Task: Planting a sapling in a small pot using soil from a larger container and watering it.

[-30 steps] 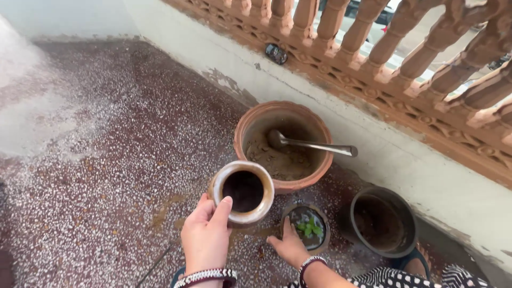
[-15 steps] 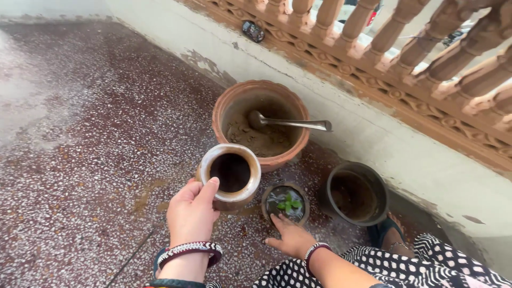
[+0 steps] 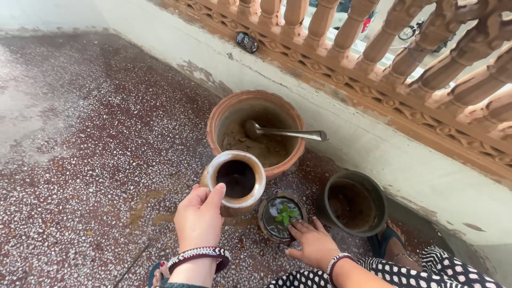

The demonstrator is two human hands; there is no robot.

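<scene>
My left hand grips the rim of a round metal water pot, held just above the floor with its dark mouth facing up. My right hand rests against a small dark pot that holds wet soil and a tiny green seedling. Behind them stands a large terracotta pot partly filled with brown soil, with a metal ladle lying across its rim.
A dark empty pot stands to the right by my sandalled foot. A low wall with a terracotta balustrade runs behind the pots. A small dark object lies on its ledge. The speckled floor is damp.
The view has shifted so the pots sit lower and more central. My left hand keeps the metal pot near the small seedling pot; my right hand stays on that pot.
</scene>
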